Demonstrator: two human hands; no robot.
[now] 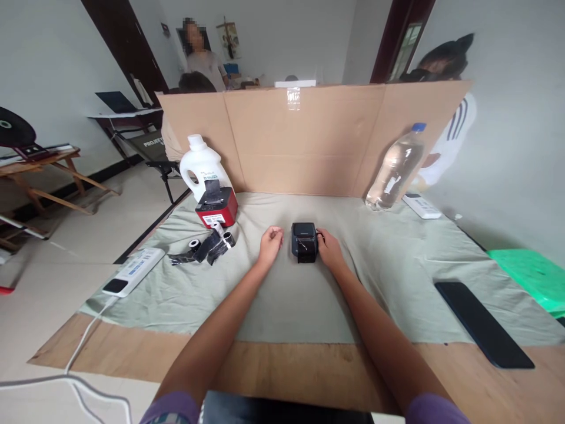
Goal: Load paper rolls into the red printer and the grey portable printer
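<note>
A small dark printer-like device (304, 242) rests on the grey-green cloth at the middle, with a black strip hanging over its front. My right hand (329, 247) is at its right side, fingers curled against the edge. Left of the device, a small gap away, is my left hand (271, 242), its fingers curled together; whether something small is between them cannot be made out. Further left stands a red and black box-shaped device (217, 207) with a black strip rising from its top. In front of it lie small rolls with black film (207, 245).
A white jug (200, 162) and a clear bottle (395, 171) stand before a cardboard screen (304, 141). A white power strip (135, 272) lies left, a black phone-like slab (483, 324) right. Beyond the screen are people (205, 62).
</note>
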